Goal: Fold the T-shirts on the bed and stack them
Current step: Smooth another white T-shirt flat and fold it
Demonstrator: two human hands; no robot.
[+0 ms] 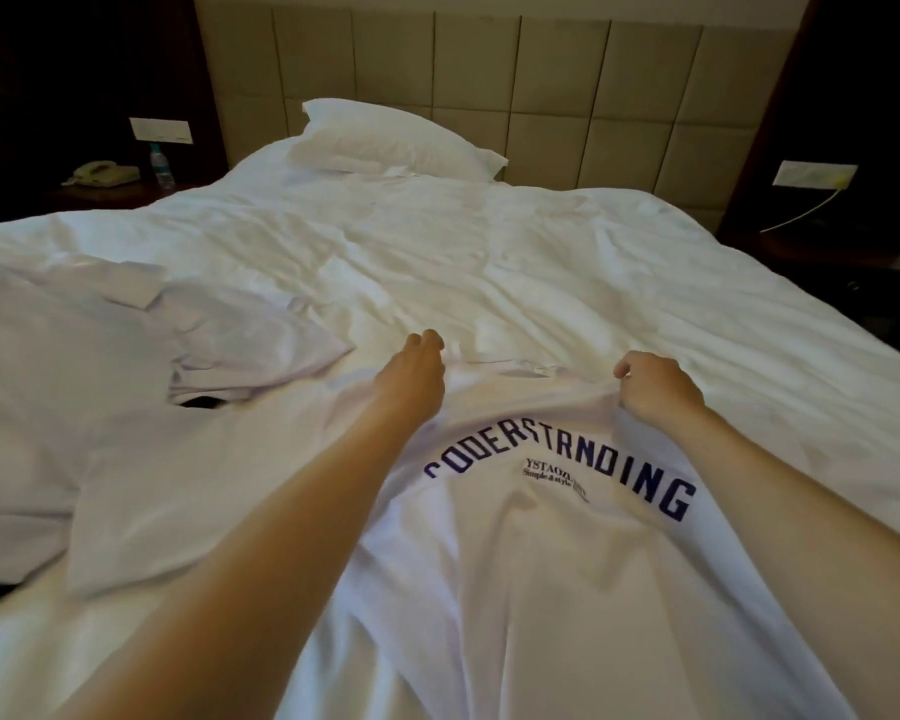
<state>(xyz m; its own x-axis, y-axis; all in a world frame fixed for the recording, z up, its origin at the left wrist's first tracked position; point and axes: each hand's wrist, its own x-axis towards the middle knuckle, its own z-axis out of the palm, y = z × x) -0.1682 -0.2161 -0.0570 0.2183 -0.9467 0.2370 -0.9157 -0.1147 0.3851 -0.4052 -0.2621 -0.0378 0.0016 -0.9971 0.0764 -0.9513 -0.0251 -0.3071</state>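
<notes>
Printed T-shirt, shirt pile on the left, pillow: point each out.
printed T-shirt [567, 563], head view, plain fabric below the lettering
shirt pile [240, 345], head view, top layer
pillow [396, 142], head view, its middle

T-shirt [567, 563] looks like soft matt white cloth with dark printed letters, bed [489, 262] sheet is crinkly white cotton, headboard [489, 70] smooth padded beige panels.

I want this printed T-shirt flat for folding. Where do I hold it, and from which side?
Pinch the printed T-shirt at both shoulders, beside the collar, reaching from the hem side: it lies collar-away; left hand and right hand grip there.
</notes>
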